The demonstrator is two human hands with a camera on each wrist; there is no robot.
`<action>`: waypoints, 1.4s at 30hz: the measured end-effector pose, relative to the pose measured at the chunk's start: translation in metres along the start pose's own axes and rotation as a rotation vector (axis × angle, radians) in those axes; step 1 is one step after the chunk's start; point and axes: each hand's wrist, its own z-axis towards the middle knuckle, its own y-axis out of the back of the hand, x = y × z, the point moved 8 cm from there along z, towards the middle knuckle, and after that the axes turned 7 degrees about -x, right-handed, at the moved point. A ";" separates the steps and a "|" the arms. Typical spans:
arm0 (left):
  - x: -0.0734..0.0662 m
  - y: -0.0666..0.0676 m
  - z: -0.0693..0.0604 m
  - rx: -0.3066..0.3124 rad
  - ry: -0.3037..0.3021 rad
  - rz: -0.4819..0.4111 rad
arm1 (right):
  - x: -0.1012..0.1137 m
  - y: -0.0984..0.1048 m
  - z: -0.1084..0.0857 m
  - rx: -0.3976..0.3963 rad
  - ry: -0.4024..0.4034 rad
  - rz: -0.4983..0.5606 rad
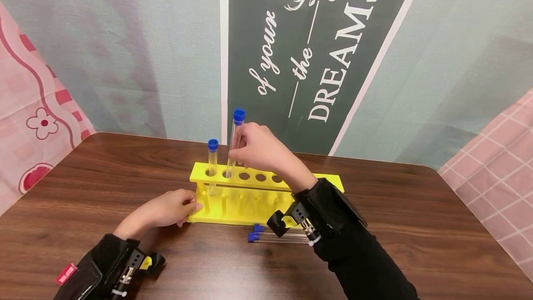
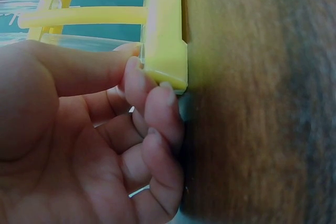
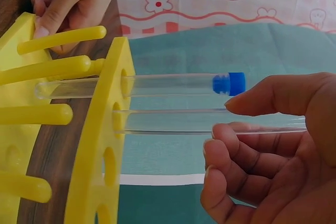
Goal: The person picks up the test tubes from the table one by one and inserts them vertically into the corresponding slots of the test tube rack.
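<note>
A yellow test tube rack (image 1: 225, 218) stands on the table. My left hand (image 1: 172, 208) pinches the corner of its base at the left end, thumb and fingertips meeting there in the left wrist view (image 2: 100, 114). Between thumb and fingers, my right hand (image 1: 260, 145) holds a clear, blue-capped test tube (image 3: 173, 122). That tube is nearly upright, its lower end at the second hole from the left. Another blue-capped tube (image 1: 213, 157) stands in the leftmost hole, beside the held one. The right forearm hides part of the rack's right half.
Several more blue-capped tubes (image 1: 276, 238) lie on the brown wooden table (image 1: 195, 263) in front of the rack, partly hidden by the right wrist camera. A printed cloth (image 1: 187, 59) hangs behind the table, with pink patterned cloth (image 1: 41, 119) at the left.
</note>
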 end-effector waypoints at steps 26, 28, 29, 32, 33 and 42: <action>-0.001 0.001 -0.001 0.000 -0.011 0.017 | -0.020 -0.036 0.003 0.079 -0.056 0.013; -0.001 0.001 -0.001 0.001 -0.006 0.017 | -0.021 -0.038 0.002 0.084 -0.066 0.015; -0.001 0.001 -0.001 0.002 -0.010 0.017 | -0.022 -0.039 0.002 0.086 -0.072 0.017; 0.000 0.000 -0.001 0.002 -0.017 0.016 | -0.025 -0.041 0.002 0.094 -0.079 0.016; 0.000 0.000 -0.001 0.002 -0.019 0.015 | -0.025 -0.042 0.002 0.096 -0.081 0.016; 0.000 -0.001 -0.001 0.006 -0.013 0.002 | -0.027 -0.046 0.002 0.114 -0.087 0.002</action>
